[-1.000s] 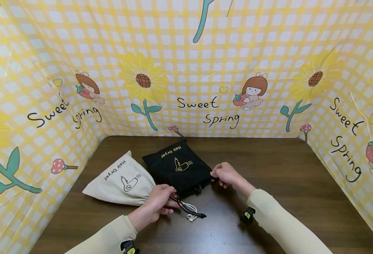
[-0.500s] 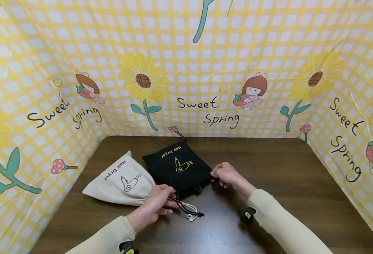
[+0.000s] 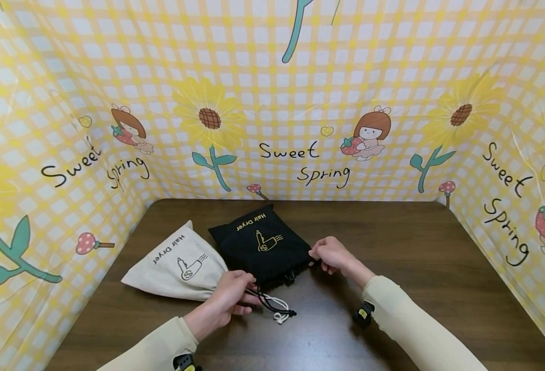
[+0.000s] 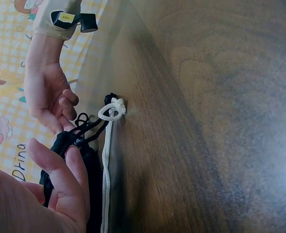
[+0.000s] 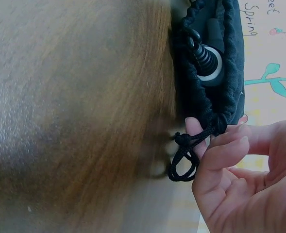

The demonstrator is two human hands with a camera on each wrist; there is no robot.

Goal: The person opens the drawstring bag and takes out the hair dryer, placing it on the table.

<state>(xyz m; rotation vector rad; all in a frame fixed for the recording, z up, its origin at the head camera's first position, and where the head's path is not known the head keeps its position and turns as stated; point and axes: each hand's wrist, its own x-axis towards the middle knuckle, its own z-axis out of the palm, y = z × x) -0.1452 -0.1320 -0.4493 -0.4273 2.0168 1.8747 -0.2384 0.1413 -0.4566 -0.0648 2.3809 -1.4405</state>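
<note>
A black drawstring bag (image 3: pixel 258 242), printed "Hair Dryer" in yellow, lies flat on the table. My left hand (image 3: pixel 228 296) pinches the left corner of its mouth, where a black cord (image 3: pixel 265 299) trails out. At the opposite corner, my right hand (image 3: pixel 330 255) pinches the hem beside a looped, knotted black cord (image 5: pixel 184 165). The mouth is partly gathered and gapes in the right wrist view. Inside it shows a ribbed black cord end with a white ring (image 5: pixel 211 65); the rest of that object is hidden.
A cream drawstring bag (image 3: pixel 175 265), also printed "Hair Dryer", lies to the left, its neck partly behind my left hand. Its knotted white cord (image 4: pixel 107 165) runs past the black bag. The brown wooden table (image 3: pixel 393 226) is enclosed by a yellow checked cloth (image 3: pixel 272 103).
The knotted end of the black cord by my left hand has shifted slightly left. Both hands keep nearly the same places on the black drawstring bag.
</note>
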